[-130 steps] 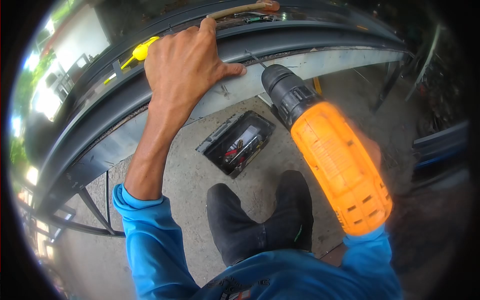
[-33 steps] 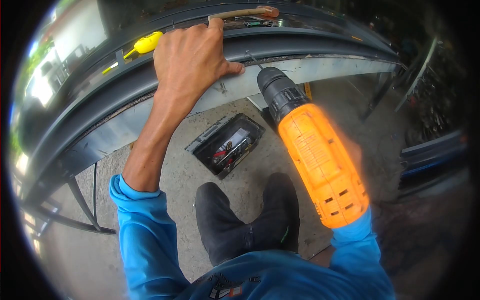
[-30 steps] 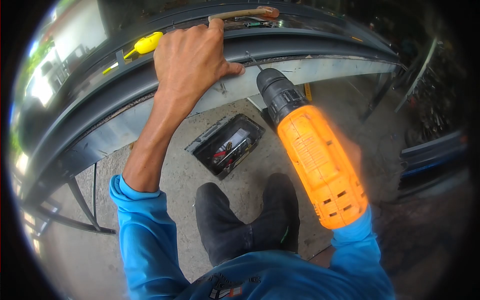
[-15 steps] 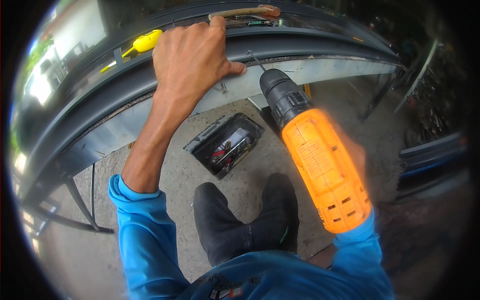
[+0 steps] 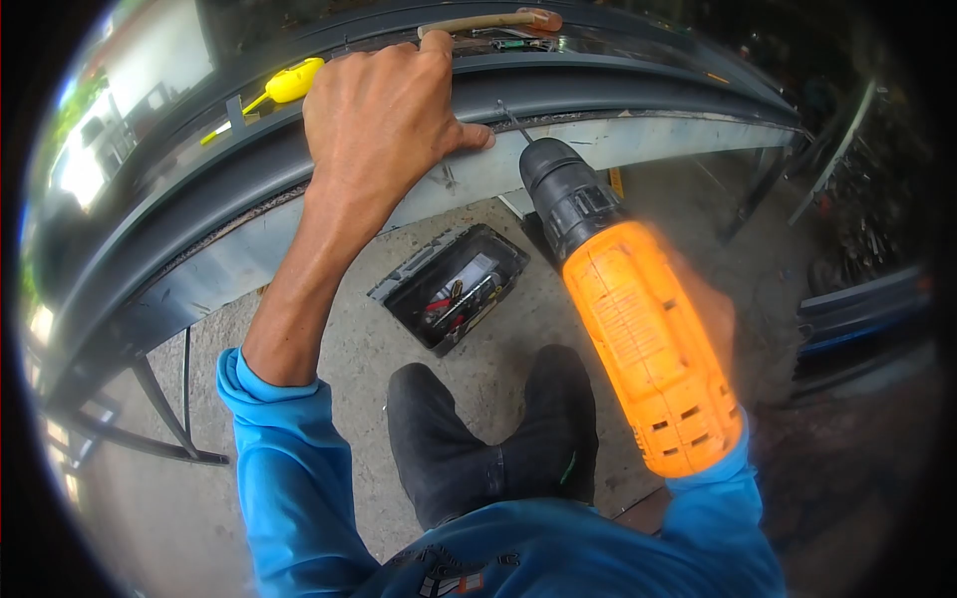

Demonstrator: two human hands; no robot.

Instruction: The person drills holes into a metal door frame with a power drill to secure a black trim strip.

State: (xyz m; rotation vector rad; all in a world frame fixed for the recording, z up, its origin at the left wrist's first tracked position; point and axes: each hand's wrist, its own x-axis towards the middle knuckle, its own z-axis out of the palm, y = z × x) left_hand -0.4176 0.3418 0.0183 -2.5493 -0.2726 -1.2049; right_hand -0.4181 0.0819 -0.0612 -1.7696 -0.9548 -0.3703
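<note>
My left hand (image 5: 384, 110) is closed over the dark metal frame bar (image 5: 588, 85), its fingers curled across the top and the thumb lying along the near edge. In my right hand (image 5: 708, 309) is an orange power drill (image 5: 643, 334) with a black chuck; the drill's body covers most of the hand. A thin drill bit (image 5: 513, 122) points away from me, its tip against the dark bar just right of my left thumb. Below the bar runs a pale strip (image 5: 598, 140) along the frame's near side.
A yellow-handled tool (image 5: 293, 82) and a wooden-handled hammer (image 5: 483, 22) lie on the frame beyond my left hand. On the concrete floor stands a black toolbox (image 5: 399, 314) with tools inside. Dark metal bars (image 5: 862, 314) are at the right; frame legs (image 5: 164, 409) stand at the left.
</note>
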